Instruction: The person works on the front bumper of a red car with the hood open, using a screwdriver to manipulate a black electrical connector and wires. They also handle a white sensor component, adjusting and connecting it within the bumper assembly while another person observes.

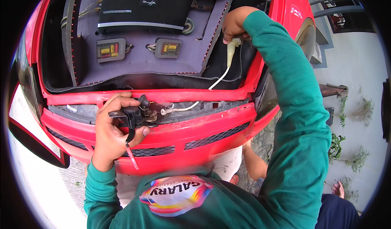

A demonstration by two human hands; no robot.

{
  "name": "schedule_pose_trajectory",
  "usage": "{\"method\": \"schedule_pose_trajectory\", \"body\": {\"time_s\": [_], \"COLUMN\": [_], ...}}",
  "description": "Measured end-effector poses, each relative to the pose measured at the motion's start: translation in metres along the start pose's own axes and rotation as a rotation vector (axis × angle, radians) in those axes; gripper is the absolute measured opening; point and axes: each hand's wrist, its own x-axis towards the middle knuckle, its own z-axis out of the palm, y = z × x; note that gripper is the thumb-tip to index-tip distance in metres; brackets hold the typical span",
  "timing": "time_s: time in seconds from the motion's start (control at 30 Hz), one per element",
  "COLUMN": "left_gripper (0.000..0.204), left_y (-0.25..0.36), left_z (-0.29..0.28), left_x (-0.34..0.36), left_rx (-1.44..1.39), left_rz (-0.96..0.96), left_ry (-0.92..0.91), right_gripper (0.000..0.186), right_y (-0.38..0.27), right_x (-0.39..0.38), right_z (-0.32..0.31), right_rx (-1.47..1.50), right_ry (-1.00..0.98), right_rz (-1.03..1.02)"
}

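My left hand [106, 133] is closed around a black latch-like mechanism [131, 118] with metal parts, just above the red car's front panel [163, 132]. A thin red strip [132, 159] hangs from it by a black strap. One end of a white cable [220, 79] meets the mechanism's right side. From there the cable runs up and right across the red edge to a cream plastic fitting [231, 53]. My right hand [237, 23] grips that fitting's top end, beside the compartment's right wall; its fingertips are partly hidden.
Inside the compartment are a black amplifier [144, 9], two small grey boxes with yellow and red parts [110, 50], and a purple-grey panel [136, 64] edged with red dots. Another person's foot [338, 189] shows at lower right. Plants [336, 146] grow by the wall.
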Motion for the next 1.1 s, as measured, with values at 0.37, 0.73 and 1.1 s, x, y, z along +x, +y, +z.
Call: {"method": "schedule_pose_trajectory", "body": {"time_s": [0.37, 0.73, 1.1], "left_gripper": [0.058, 0.059, 0.058], "left_y": [0.000, -0.006, -0.004], "left_z": [-0.003, -0.002, -0.002], "left_x": [0.001, -0.001, 0.000], "left_rx": [0.028, 0.011, -0.099], "left_rz": [-0.047, -0.035, -0.081], "left_ry": [0.007, 0.011, -0.032], "right_gripper": [0.040, 0.031, 0.040], "right_y": [-0.024, -0.005, 0.000], "right_x": [-0.011, 0.003, -0.041], "right_z": [-0.001, 0.022, 0.032], "right_rx": [-0.277, -0.260, -0.096], "right_ry": [0.015, 0.290, 0.645], "right_rz": [-0.027, -0.110, -0.050]}}
